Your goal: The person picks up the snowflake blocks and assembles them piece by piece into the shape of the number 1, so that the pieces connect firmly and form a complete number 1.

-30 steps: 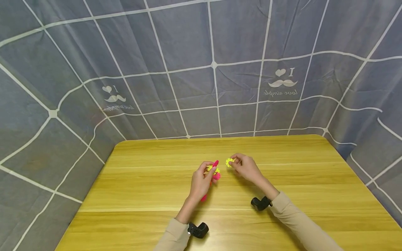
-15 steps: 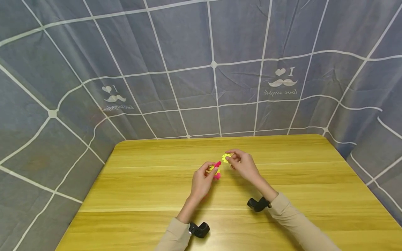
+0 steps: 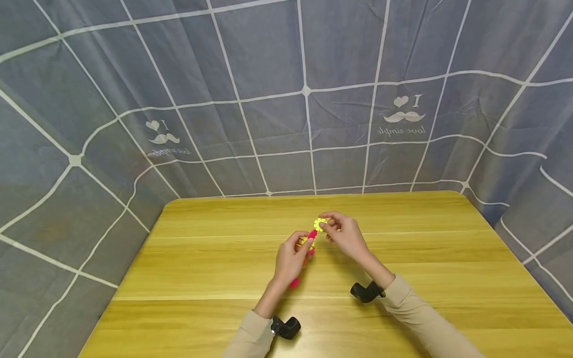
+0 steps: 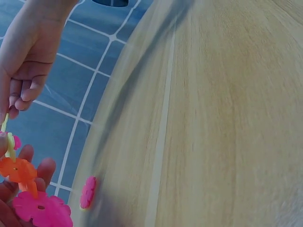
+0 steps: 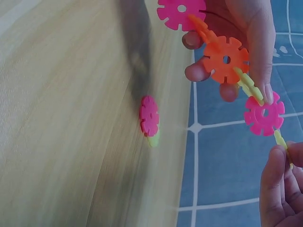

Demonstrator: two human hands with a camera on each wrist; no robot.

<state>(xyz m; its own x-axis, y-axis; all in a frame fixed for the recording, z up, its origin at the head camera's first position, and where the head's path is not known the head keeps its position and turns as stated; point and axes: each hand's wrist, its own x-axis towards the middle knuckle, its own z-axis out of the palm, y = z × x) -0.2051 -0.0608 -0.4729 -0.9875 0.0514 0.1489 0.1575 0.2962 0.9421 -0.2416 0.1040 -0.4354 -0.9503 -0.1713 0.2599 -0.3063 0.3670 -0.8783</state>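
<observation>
My left hand (image 3: 288, 259) holds a chain of notched plastic interlocking discs, its thumb tip at the pink end disc (image 5: 264, 113). From there the chain runs through a yellow disc (image 5: 249, 86) and an orange disc (image 5: 226, 59), with another orange disc set edge-on, to a far pink disc (image 4: 42, 209). Between thumb and fingers my right hand (image 3: 350, 239) pinches a loose yellow disc (image 3: 320, 224). Its edge is right at the rim of the pink end disc. Both hands are raised over the wooden table (image 3: 215, 278).
Below the hands, a pink disc (image 5: 149, 116) and a yellow disc (image 5: 154, 140) lie together on the table. A grey curtain (image 3: 268, 124) with white lines hangs behind the table's far edge and along its sides.
My right hand has come left and slightly away from me, bringing its yellow disc to the chain's pink end. The left hand has shifted a little right with the chain.
</observation>
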